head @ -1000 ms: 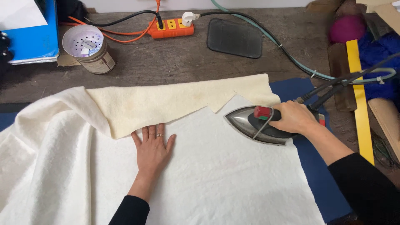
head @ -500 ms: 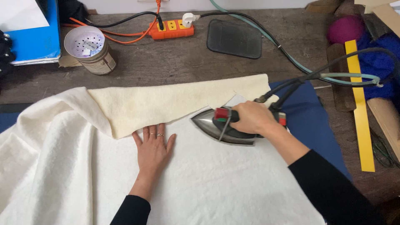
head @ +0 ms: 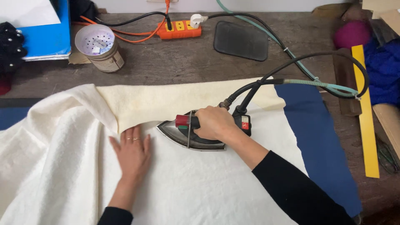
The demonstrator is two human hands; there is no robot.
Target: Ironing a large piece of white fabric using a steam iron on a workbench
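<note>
Iron [head: 189, 134] lies crosswise, tip pointing left, gripped by right hand [head: 213, 123]; left hand [head: 132, 152] seemingly flat on cloth [head: 200, 187].

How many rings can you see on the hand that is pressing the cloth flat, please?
2, side by side on two neighbouring fingers of the left hand: one ring and another. The right hand grips the iron, its fingers hidden.

A worn, dark wooden table [head: 175, 66] fills the frame. A strip of pale wall [head: 250, 5] is seen along the top edge. An orange power strip [head: 180, 30] is placed at top centre, a dark flat pad [head: 241, 40] beside it. A tin [head: 100, 48] and a blue folder [head: 46, 35] are set at upper left. A yellow ruler [head: 366, 112] is laid along the right side.
</note>
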